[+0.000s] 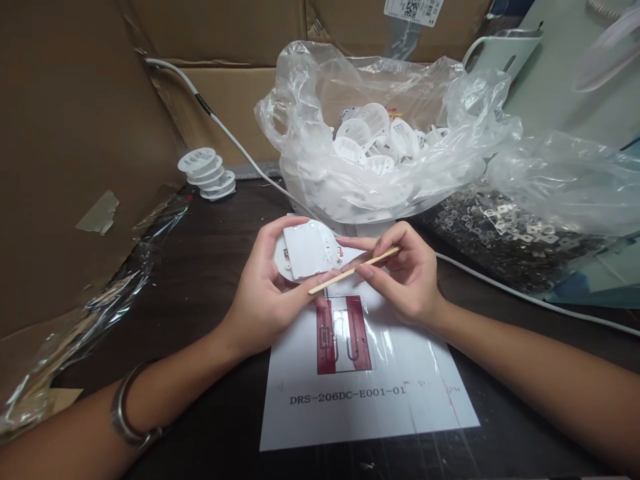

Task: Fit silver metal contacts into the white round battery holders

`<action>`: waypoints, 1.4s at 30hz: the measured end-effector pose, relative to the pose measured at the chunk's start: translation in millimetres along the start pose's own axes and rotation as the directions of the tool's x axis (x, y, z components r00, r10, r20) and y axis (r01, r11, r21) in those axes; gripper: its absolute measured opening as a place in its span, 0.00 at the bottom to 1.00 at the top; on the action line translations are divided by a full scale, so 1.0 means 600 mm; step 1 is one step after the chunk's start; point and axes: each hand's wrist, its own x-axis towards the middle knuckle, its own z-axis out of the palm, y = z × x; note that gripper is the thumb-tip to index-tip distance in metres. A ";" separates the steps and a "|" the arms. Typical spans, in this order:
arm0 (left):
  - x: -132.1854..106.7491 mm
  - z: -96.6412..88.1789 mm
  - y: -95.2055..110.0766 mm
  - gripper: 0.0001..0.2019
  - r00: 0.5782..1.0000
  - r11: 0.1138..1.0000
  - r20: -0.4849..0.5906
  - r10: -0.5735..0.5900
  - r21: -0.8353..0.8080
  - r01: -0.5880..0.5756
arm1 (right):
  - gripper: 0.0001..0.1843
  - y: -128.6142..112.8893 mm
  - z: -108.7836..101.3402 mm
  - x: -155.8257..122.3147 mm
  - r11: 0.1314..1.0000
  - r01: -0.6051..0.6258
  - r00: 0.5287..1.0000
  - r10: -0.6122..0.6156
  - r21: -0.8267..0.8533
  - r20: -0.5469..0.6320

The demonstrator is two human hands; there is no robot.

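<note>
My left hand (265, 293) is closed round a white round plastic part (307, 250) with a flat square plate on top, held above the table's middle. My right hand (407, 277) pinches a thin wooden stick (353, 271) that slants down to the left, its lower end resting by my left thumb under the part. Both hands hover over a white laminated sheet (365, 393) printed with a dark red picture and the code DRS-206DC-E001-01.
A clear plastic bag (380, 153) full of white round parts stands behind the hands. A small stack of the same parts (207, 175) sits at the back left. Small metal pieces (505, 223) lie under plastic at the right. Cardboard walls and a white cable (240, 150) surround the dark table.
</note>
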 end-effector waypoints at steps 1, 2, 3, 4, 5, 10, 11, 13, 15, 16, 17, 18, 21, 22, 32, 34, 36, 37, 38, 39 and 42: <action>0.000 0.000 0.001 0.28 1.000 1.000 0.001 -0.002 -0.005 0.002 | 0.15 0.000 0.001 -0.001 1.000 0.009 1.000 -0.009 -0.003 0.003; -0.001 0.001 0.002 0.28 1.000 1.000 0.003 -0.004 -0.010 0.004 | 0.15 -0.001 0.001 -0.001 1.000 0.018 1.000 -0.018 -0.009 0.004; -0.001 0.001 0.003 0.28 1.000 1.000 0.007 -0.009 -0.014 0.009 | 0.15 -0.001 0.002 -0.002 1.000 0.025 1.000 -0.025 -0.017 0.001; -0.001 0.001 0.004 0.29 1.000 1.000 0.010 -0.014 -0.019 0.014 | 0.15 -0.002 0.003 -0.002 0.999 0.031 1.000 -0.031 -0.027 -0.004; -0.001 0.001 0.005 0.29 1.000 1.000 0.013 -0.020 -0.023 0.020 | 0.15 -0.002 0.004 -0.002 0.999 0.034 0.999 -0.035 -0.035 -0.007; -0.002 0.003 0.006 0.30 0.998 0.998 0.042 -0.038 -0.055 0.040 | 0.15 -0.003 0.009 -0.001 0.999 0.045 0.999 -0.046 -0.018 -0.011; -0.002 0.004 0.006 0.30 0.998 0.997 0.047 -0.034 -0.061 0.037 | 0.15 -0.003 0.010 -0.001 0.999 0.046 0.999 -0.046 -0.009 -0.018; -0.003 0.004 0.004 0.29 0.999 0.997 0.050 -0.016 -0.070 0.019 | 0.15 -0.001 0.011 -0.001 0.999 0.045 0.999 -0.044 0.004 -0.031; -0.003 0.003 0.002 0.28 0.998 0.997 0.059 0.006 -0.077 -0.002 | 0.15 0.000 0.012 0.001 0.999 0.051 0.998 -0.051 0.012 -0.037; -0.003 0.002 0.001 0.28 0.997 0.997 0.071 0.016 -0.080 -0.010 | 0.15 0.001 0.012 0.002 0.998 0.059 0.998 -0.058 0.014 -0.040; -0.002 0.001 -0.001 0.28 0.996 0.997 0.088 0.023 -0.082 -0.016 | 0.15 0.002 0.013 0.003 0.998 0.065 0.997 -0.065 0.016 -0.042; -0.002 0.000 -0.002 0.28 0.994 0.996 0.107 0.031 -0.085 -0.022 | 0.15 0.004 0.013 0.003 0.997 0.073 0.996 -0.072 0.016 -0.043; 0.000 -0.001 -0.005 0.28 0.989 0.994 0.138 0.051 -0.098 -0.038 | 0.15 0.007 0.013 0.004 0.996 0.089 0.995 -0.089 0.013 -0.037; 0.000 -0.001 -0.005 0.28 0.989 0.994 0.137 0.059 -0.104 -0.044 | 0.15 0.008 0.013 0.004 0.995 0.098 0.995 -0.098 0.009 -0.035; -0.007 0.000 -0.002 0.29 0.982 0.987 0.107 0.155 -0.056 -0.150 | 0.16 0.005 0.009 0.001 0.913 0.387 0.921 -0.390 -0.127 0.008; -0.008 -0.002 -0.001 0.29 0.975 0.981 0.102 0.195 -0.021 -0.194 | 0.17 0.003 0.008 0.001 0.900 0.416 0.909 -0.416 -0.133 0.033; -0.009 -0.003 -0.001 0.29 0.969 0.969 0.065 0.239 0.047 -0.242 | 0.17 0.002 0.008 0.001 0.896 0.424 0.905 -0.422 -0.130 0.044; -0.008 -0.004 -0.001 0.30 0.965 0.961 0.043 0.260 0.083 -0.263 | 0.17 0.002 0.009 0.001 0.897 0.422 0.907 -0.420 -0.130 0.043; -0.008 -0.004 -0.001 0.30 0.960 0.953 0.026 0.280 0.113 -0.281 | 0.16 0.002 0.009 0.001 0.898 0.419 0.908 -0.418 -0.134 0.037; -0.008 -0.005 -0.002 0.30 0.955 0.946 0.016 0.297 0.135 -0.296 | 0.16 0.002 0.009 0.001 0.897 0.418 0.908 -0.419 -0.143 0.028; -0.007 -0.006 -0.003 0.29 0.946 0.931 -0.001 0.323 0.179 -0.317 | 0.16 0.003 0.011 0.000 0.894 0.419 0.906 -0.423 -0.161 0.007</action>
